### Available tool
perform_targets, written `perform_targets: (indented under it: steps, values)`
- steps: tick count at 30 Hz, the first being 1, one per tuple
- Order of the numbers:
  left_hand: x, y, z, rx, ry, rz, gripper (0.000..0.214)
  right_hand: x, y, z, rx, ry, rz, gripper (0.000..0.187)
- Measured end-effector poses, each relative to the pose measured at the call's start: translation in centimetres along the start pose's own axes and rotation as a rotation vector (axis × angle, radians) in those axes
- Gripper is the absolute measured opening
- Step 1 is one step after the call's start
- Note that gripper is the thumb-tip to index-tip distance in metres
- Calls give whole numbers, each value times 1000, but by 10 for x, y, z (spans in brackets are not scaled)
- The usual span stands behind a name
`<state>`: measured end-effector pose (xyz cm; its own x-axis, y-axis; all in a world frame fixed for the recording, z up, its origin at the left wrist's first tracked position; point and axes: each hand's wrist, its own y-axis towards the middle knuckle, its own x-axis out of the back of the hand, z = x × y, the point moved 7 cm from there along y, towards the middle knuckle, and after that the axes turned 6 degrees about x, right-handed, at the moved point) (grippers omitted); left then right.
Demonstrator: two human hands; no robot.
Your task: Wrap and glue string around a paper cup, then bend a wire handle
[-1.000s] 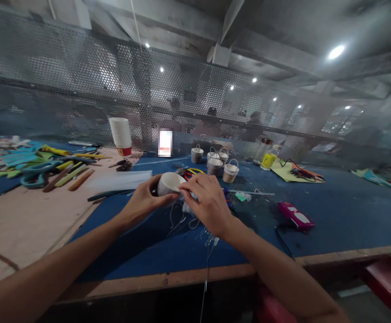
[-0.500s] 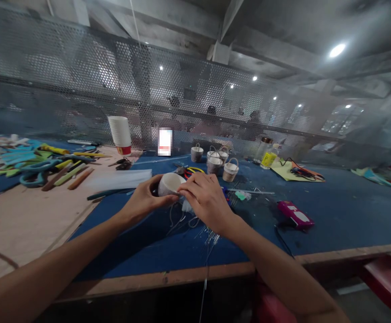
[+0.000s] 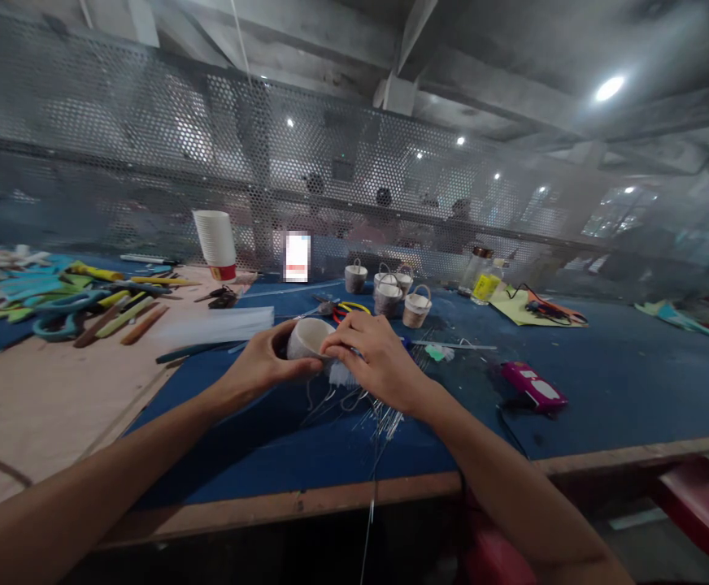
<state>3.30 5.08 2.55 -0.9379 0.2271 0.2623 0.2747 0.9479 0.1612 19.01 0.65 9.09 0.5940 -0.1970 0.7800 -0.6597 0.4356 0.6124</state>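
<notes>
My left hand (image 3: pixel 263 364) is wrapped round a small white paper cup (image 3: pixel 306 336), held on its side just above the blue table mat (image 3: pixel 604 382). My right hand (image 3: pixel 376 359) is closed at the cup's right edge, fingers pinched against its rim; what they pinch is hidden. A bundle of thin wires (image 3: pixel 374 418) lies on the mat under both hands and trails off the front edge.
Several small baskets with handles (image 3: pixel 391 298) stand behind the hands. A stack of paper cups (image 3: pixel 215 243) is at the back left, scissors and coloured sticks (image 3: pixel 80 302) at the far left. A pink tool (image 3: pixel 533 385) lies to the right. A perforated metal screen (image 3: pixel 147 162) closes the far side.
My right hand has slid a little down and left along the cup's rim. The left hand keeps its hold on the cup.
</notes>
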Motion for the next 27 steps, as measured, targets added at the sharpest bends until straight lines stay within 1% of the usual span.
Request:
perform_targets:
  steps: [6,13,15,19,21,23,27]
  values:
    - [-1,-1,-2,35,-19,17,58,2,0,-1,22,55,15,15]
    - [1,-1,-3,41,-24,21,58,-1,0,-7,-17,136,6,13]
    - [2,-1,-3,43,-24,7,58,2,0,-12,-64,155,-47,12]
    - [6,0,-3,43,3,-41,57,19,-3,-18,-163,178,-256,11]
    - [7,-1,-4,44,21,-61,57,23,-5,-17,-179,178,-325,14]
    - [6,-1,-5,35,32,-68,59,21,-5,-12,-161,172,-337,16]
    - [2,-1,-6,4,13,-51,59,8,-7,2,-78,104,-309,14]
